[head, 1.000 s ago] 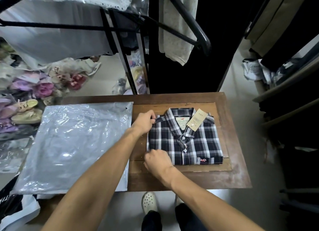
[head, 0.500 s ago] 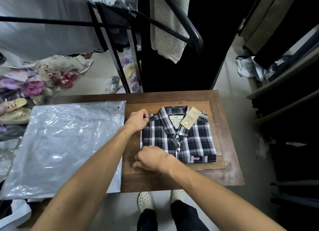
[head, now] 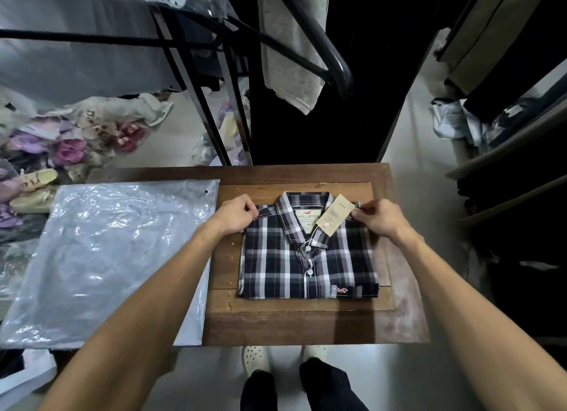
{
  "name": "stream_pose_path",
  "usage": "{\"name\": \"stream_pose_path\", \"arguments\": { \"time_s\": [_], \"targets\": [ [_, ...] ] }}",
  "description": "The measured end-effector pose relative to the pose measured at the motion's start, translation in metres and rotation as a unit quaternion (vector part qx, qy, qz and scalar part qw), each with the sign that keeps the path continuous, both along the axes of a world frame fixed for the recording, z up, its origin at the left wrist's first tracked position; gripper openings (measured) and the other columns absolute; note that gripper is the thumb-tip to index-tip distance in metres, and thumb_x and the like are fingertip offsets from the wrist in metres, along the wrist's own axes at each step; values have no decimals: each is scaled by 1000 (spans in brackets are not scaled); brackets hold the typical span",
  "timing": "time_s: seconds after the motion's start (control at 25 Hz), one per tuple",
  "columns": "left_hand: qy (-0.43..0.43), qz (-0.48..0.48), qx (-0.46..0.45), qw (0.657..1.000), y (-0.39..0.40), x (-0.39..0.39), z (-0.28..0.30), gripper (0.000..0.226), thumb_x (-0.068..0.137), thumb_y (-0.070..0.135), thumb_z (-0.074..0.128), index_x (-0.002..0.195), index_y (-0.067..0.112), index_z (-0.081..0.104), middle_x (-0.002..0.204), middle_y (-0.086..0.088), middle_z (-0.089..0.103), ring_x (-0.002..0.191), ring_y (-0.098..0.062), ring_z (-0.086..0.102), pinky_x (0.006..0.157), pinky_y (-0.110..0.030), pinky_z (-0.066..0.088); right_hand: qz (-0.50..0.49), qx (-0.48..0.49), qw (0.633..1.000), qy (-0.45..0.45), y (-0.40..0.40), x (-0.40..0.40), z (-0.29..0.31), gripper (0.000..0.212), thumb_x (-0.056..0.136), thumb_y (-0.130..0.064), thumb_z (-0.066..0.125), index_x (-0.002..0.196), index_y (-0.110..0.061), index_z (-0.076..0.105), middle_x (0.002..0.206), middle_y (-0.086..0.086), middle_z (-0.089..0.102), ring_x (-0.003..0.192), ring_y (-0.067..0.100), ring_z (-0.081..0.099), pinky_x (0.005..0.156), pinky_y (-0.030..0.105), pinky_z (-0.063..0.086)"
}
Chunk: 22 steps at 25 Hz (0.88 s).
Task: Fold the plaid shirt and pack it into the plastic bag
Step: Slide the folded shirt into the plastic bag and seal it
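The plaid shirt, navy with white checks, lies folded into a neat rectangle on the wooden table, collar away from me, with a tan paper tag on its collar. My left hand pinches the shirt's far left shoulder corner. My right hand pinches the far right shoulder corner, just beside the tag. The clear plastic bag lies flat on the table's left half, its right edge close to the shirt.
A black clothes rack with hanging garments stands just beyond the table. Shoes in bags are heaped on the floor at the left. Dark shelving lines the right side. My feet in white clogs show below the table's near edge.
My right hand has moved from the shirt's near left corner across to its far right shoulder corner. My left hand has stayed at the far left corner.
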<state>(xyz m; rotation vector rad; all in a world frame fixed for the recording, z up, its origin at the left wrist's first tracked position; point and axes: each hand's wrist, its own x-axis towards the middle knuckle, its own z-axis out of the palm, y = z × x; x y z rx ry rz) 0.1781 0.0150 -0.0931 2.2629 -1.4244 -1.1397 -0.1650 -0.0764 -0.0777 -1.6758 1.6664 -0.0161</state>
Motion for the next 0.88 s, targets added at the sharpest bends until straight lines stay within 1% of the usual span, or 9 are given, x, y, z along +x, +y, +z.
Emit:
{"name": "stream_pose_path", "arguments": {
  "time_s": [0.08,0.16,0.32,0.4,0.52,0.6,0.68,0.8,0.88],
  "targets": [
    [18,9,7,1000,1,2,-2,7,101,22,57,96,21,61,77,9,57,71,-7,54,81,-34,53,-15,-8,999,-37,-5,-2,-1,36,89,-35,81,113,-8,79,106,8,77,100,23,70,93,34,54],
    [30,14,10,999,2,3,-2,5,101,22,57,99,19,60,75,9,53,72,-9,52,84,-37,55,-35,-46,997,-61,-3,-2,-5,34,81,-34,88,103,-9,81,99,5,79,91,19,73,92,36,57],
    [9,6,8,1000,3,-2,3,7,103,21,54,97,20,57,81,4,58,76,-13,55,68,-33,45,-75,-110,986,-98,14,-3,-15,31,77,-41,89,85,-18,70,81,-6,74,77,12,70,78,36,59],
    [-4,10,5,1000,6,-5,5,7,104,22,53,98,21,56,81,2,59,75,-13,55,64,-32,42,-95,-145,977,-127,24,-2,-13,34,84,-45,83,91,-16,66,83,-8,71,75,9,67,75,31,56],
    [-13,45,-6,999,12,-15,4,6,105,21,50,104,18,55,82,3,57,75,-13,54,63,-29,39,-126,-81,974,-172,43,1,-16,49,97,-55,64,124,-16,56,102,-4,69,88,16,68,87,34,54],
    [-23,79,-16,996,19,-27,1,6,106,17,47,106,17,53,84,2,58,79,-16,57,63,-30,39,-126,-79,978,-149,64,1,-26,52,98,-61,52,133,-22,48,107,1,73,93,27,72,89,43,58],
    [-57,100,-30,993,23,-37,-3,11,102,8,47,108,16,51,93,-1,61,89,-21,60,68,-30,41,-93,-133,981,-107,82,4,-42,41,103,-49,50,131,-19,46,101,7,76,87,30,74,83,50,60],
    [-64,156,-51,984,25,-45,-9,14,99,3,47,107,14,51,107,-6,62,99,-25,62,78,-32,43,-73,-205,973,-71,96,12,-51,17,108,-33,47,115,-17,45,94,9,76,69,30,71,70,52,60],
    [-67,203,-69,974,28,-56,-5,11,102,11,48,113,14,51,117,-10,61,99,-25,61,78,-34,44,-74,-207,975,-25,96,14,-49,20,108,-35,44,116,-17,45,101,11,72,70,31,69,66,49,58]
  ]
}}
